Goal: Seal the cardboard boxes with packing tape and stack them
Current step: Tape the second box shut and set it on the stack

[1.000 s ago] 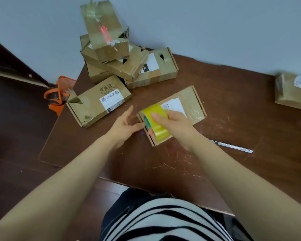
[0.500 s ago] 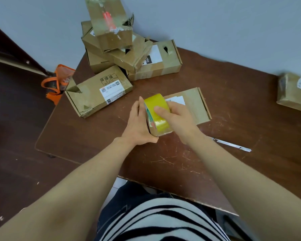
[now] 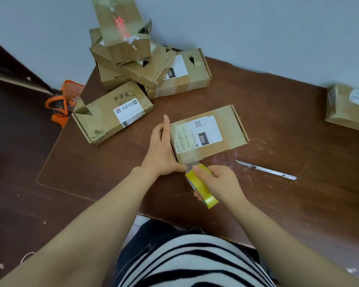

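Back toward the body comes the yellow roll of packing tape [image 3: 201, 186], off the lid where it sat half a second ago and now clear of the near end of the flat brown cardboard box [image 3: 230, 119]. Right hand [image 3: 220, 183] has its fingers wrapped round the roll, and a clear strip of tape [image 3: 192, 163] runs from it up to the box's near edge. Left hand [image 3: 162, 154] lies straight-fingered along the box's left side, thumb down by the corner where the strip leaves, gripping nothing. The box sits mid-way across the dark brown wooden table [image 3: 278, 112], well apart from the pile of brown cardboard boxes [image 3: 133, 59] in the far corner. We're mid-seal, I'd say. Next comes the cut: the silver utility knife [image 3: 265, 169] lies just to the right, so one hand must let go while the strip stays tight.
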Available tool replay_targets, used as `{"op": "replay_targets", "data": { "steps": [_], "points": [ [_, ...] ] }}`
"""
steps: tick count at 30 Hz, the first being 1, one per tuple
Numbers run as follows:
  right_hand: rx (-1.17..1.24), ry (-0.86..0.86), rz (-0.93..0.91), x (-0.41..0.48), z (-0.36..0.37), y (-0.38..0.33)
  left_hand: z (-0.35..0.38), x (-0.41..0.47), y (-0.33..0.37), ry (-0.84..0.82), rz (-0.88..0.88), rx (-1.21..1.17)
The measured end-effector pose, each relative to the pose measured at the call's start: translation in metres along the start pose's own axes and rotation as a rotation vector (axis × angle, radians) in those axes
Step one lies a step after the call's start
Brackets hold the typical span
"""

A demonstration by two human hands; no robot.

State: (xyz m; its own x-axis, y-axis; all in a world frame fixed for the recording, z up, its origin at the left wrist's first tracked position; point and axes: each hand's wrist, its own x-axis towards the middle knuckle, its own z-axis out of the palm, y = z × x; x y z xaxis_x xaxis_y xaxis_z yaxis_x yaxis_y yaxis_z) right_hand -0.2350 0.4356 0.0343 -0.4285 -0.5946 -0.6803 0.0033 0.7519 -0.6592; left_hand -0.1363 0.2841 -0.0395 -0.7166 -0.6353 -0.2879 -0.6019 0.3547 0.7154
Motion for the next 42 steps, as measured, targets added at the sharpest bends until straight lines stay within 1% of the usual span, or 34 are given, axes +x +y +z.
{"op": "replay_targets", "data": {
  "steps": [3, 11, 15, 18, 20, 22, 23, 24, 26, 27, 28, 29, 31, 32, 34, 37, 38, 40, 42],
  "points": [
    [-0.034, -0.007, 0.028, 0.002, 0.004, 0.0, 0.0, -0.001, -0.004, -0.009, 0.054, 0.028],
    [-0.044, -0.014, 0.07, 0.007, 0.006, -0.001, -0.005, 0.003, 0.002, -0.087, 0.023, 0.186],
    [-0.034, -0.022, 0.096, 0.011, 0.009, -0.001, -0.011, 0.005, 0.005, -0.18, 0.006, 0.281],
    [-0.012, -0.034, 0.117, 0.014, 0.011, -0.003, -0.022, 0.01, 0.006, -0.301, -0.006, 0.363],
    [-0.011, -0.045, 0.117, 0.017, 0.011, -0.005, -0.032, 0.014, 0.008, -0.404, -0.049, 0.398],
    [0.014, -0.048, 0.125, 0.02, 0.012, -0.009, -0.041, 0.018, 0.018, -0.437, -0.094, 0.388],
    [0.04, -0.049, 0.128, 0.022, 0.013, -0.011, -0.043, 0.021, 0.026, -0.392, -0.099, 0.373],
    [0.071, -0.052, 0.132, 0.023, 0.012, -0.012, -0.04, 0.025, 0.034, -0.292, -0.079, 0.364],
    [0.122, -0.064, 0.141, 0.025, 0.013, -0.013, -0.026, 0.03, 0.05, -0.011, -0.008, 0.367],
    [0.138, -0.07, 0.142, 0.026, 0.013, -0.013, -0.016, 0.032, 0.055, 0.086, 0.015, 0.39],
    [0.146, -0.077, 0.14, 0.026, 0.013, -0.012, -0.004, 0.034, 0.056, 0.13, 0.034, 0.436],
    [0.149, -0.086, 0.133, 0.026, 0.013, -0.011, 0.009, 0.034, 0.053, 0.129, 0.049, 0.511],
    [0.157, -0.102, 0.123, 0.027, 0.011, -0.009, 0.024, 0.039, 0.042, 0.072, 0.074, 0.673],
    [0.163, -0.106, 0.124, 0.027, 0.009, -0.007, 0.026, 0.041, 0.039, 0.054, 0.077, 0.705],
    [0.171, -0.124, 0.128, 0.024, 0.007, -0.003, 0.025, 0.039, 0.038, 0.041, 0.082, 0.703],
    [0.146, -0.161, 0.109, 0.022, 0.005, 0.001, 0.027, 0.035, 0.032, 0.13, 0.188, 0.721],
    [0.149, -0.157, 0.094, 0.021, 0.005, 0.003, 0.027, 0.034, 0.031, 0.106, 0.206, 0.737],
    [0.186, -0.147, 0.066, 0.02, 0.004, 0.006, 0.027, 0.034, 0.028, 0.028, 0.183, 0.745],
    [0.219, -0.163, 0.049, 0.018, 0.003, 0.008, 0.025, 0.03, 0.029, 0.014, 0.2, 0.759]
  ]
}}
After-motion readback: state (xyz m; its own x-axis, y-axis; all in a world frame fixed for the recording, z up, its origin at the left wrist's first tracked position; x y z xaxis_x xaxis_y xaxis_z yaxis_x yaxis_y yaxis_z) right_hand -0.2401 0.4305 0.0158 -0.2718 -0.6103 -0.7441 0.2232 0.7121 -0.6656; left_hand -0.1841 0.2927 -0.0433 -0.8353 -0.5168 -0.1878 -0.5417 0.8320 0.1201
